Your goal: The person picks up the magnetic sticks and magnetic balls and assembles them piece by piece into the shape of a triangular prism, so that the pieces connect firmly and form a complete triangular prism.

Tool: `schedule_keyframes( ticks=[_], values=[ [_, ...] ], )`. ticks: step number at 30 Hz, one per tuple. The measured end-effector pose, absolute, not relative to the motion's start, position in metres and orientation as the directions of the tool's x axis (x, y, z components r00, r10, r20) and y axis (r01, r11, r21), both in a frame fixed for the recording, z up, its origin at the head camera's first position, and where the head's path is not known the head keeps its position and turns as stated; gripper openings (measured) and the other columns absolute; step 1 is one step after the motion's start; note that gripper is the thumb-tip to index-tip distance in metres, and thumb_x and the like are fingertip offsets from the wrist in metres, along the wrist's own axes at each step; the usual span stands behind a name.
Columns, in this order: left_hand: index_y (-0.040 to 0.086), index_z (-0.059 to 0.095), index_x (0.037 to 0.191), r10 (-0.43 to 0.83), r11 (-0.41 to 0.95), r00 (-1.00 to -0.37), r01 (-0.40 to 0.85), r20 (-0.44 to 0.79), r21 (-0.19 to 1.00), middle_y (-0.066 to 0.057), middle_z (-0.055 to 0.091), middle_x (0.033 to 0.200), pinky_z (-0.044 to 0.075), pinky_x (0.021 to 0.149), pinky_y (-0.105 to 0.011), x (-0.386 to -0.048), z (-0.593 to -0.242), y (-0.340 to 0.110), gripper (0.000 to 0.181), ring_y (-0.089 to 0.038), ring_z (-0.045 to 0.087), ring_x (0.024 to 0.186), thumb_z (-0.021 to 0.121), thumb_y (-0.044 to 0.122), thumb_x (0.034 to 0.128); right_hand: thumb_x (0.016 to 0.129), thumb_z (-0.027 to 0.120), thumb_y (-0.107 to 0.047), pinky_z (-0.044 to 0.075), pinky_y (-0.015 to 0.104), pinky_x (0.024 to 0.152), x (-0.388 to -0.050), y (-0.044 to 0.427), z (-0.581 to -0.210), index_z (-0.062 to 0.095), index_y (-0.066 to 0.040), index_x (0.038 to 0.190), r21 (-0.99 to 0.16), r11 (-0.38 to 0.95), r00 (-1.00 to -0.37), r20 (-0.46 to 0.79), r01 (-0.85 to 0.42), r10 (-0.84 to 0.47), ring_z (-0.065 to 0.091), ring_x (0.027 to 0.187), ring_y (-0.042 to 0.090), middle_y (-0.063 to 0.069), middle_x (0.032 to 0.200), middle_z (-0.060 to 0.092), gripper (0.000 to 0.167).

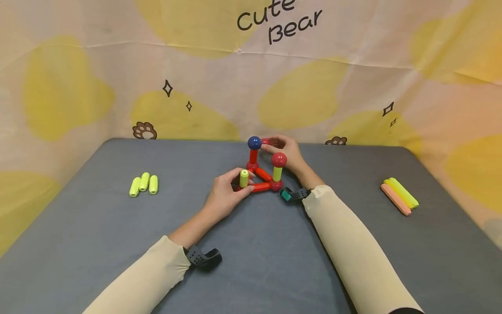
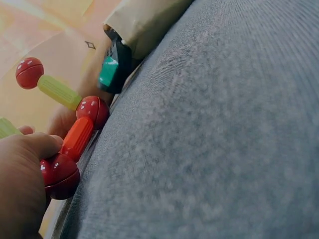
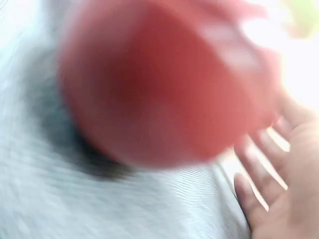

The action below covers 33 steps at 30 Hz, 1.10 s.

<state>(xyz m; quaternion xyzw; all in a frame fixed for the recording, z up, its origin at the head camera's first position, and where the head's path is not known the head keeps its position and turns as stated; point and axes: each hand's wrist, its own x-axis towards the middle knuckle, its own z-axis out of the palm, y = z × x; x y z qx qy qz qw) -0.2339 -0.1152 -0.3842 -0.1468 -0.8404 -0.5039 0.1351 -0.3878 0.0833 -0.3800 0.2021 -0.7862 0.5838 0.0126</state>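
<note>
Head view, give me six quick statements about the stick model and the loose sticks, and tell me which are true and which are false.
1. The left hand grips the stick model. True.
2. The blue ball tops a green stick. False: it tops a red stick.
3. Three loose yellow-green sticks lie on the table's left side. True.
4. The peach stick stands upright. False: it lies flat.
5. A raised red ball tops a yellow-green stick. True.
6. The upright stick at the left hand carries a ball. False: its top is bare.
</note>
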Motion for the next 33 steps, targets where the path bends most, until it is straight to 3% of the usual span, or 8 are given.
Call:
schedule_keyframes(
  ticks=[6, 9, 13, 17, 22, 28, 33],
  values=[
    [0.008, 0.070, 0.112, 0.123, 0.469, -0.923, 0.378, 0.365, 0.798, -0.004, 0.075, 0.100, 0.056, 0.078, -0.026, -0.236, -0.383, -0.112, 0.025, -0.015, 0.066, 0.088, 0.078, 0.012, 0.0881, 0.100, 0.060, -0.014, 0.056, 0.024, 0.079, -0.389, 0.103, -0.355, 0.068, -0.015, 0.114, -0.977, -0.167, -0.938, 0.178, -0.133, -0.296, 0.068, 0.080, 0.011, -0.009, 0.092, 0.073, 0.016],
    [0.010, 0.070, 0.111, 0.126, 0.469, -0.925, 0.374, 0.359, 0.800, -0.004, 0.075, 0.100, 0.056, 0.078, -0.026, -0.238, -0.383, -0.109, 0.025, -0.015, 0.066, 0.087, 0.078, 0.012, 0.0883, 0.099, 0.056, -0.008, 0.055, 0.023, 0.079, -0.384, 0.114, -0.334, 0.069, -0.020, 0.106, -0.956, -0.256, -0.906, 0.230, -0.143, -0.355, 0.067, 0.079, 0.009, -0.007, 0.093, 0.072, 0.019],
    [0.011, 0.070, 0.112, 0.127, 0.478, -0.924, 0.376, 0.361, 0.794, -0.004, 0.074, 0.102, 0.055, 0.078, -0.026, -0.238, -0.382, -0.109, 0.025, -0.016, 0.064, 0.086, 0.078, 0.012, 0.0885, 0.097, 0.055, -0.002, 0.058, 0.023, 0.082, -0.373, 0.116, -0.310, 0.071, -0.018, 0.108, -0.932, -0.299, -0.833, 0.325, -0.204, -0.448, 0.068, 0.080, 0.013, -0.002, 0.099, 0.071, 0.025],
    [0.011, 0.070, 0.112, 0.128, 0.483, -0.925, 0.373, 0.357, 0.792, -0.005, 0.074, 0.104, 0.055, 0.080, -0.028, -0.237, -0.381, -0.110, 0.024, -0.017, 0.064, 0.088, 0.078, 0.013, 0.0887, 0.095, 0.055, 0.003, 0.058, 0.024, 0.079, -0.363, 0.113, -0.292, 0.072, -0.016, 0.112, -0.927, -0.267, -0.742, 0.371, -0.262, -0.559, 0.070, 0.082, 0.017, 0.001, 0.102, 0.073, 0.030],
    [0.009, 0.071, 0.111, 0.117, 0.477, -0.922, 0.378, 0.369, 0.793, -0.006, 0.075, 0.102, 0.054, 0.079, -0.027, -0.236, -0.382, -0.113, 0.024, -0.017, 0.065, 0.087, 0.078, 0.012, 0.0881, 0.092, 0.067, -0.002, 0.057, 0.026, 0.073, -0.349, 0.103, -0.275, 0.072, -0.010, 0.119, -0.927, -0.103, -0.627, 0.322, -0.360, -0.710, 0.070, 0.085, 0.018, 0.001, 0.102, 0.075, 0.029],
    [0.007, 0.071, 0.109, 0.114, 0.471, -0.903, 0.415, 0.413, 0.778, -0.006, 0.076, 0.099, 0.053, 0.076, -0.025, -0.234, -0.382, -0.116, 0.023, -0.016, 0.066, 0.084, 0.078, 0.010, 0.0870, 0.087, 0.077, -0.006, 0.058, 0.033, 0.088, -0.335, 0.085, -0.267, 0.068, -0.002, 0.125, -0.891, 0.086, -0.530, 0.186, -0.446, -0.827, 0.071, 0.100, 0.024, 0.003, 0.108, 0.076, 0.038],
    [0.009, 0.072, 0.108, 0.106, 0.482, -0.905, 0.410, 0.413, 0.774, -0.005, 0.075, 0.097, 0.052, 0.076, -0.027, -0.232, -0.381, -0.118, 0.023, -0.015, 0.065, 0.083, 0.079, 0.010, 0.0861, 0.086, 0.079, -0.008, 0.058, 0.036, 0.090, -0.331, 0.074, -0.268, 0.071, -0.005, 0.122, -0.846, 0.179, -0.469, 0.092, -0.502, -0.878, 0.071, 0.099, 0.025, 0.005, 0.107, 0.075, 0.037]
  ],
)
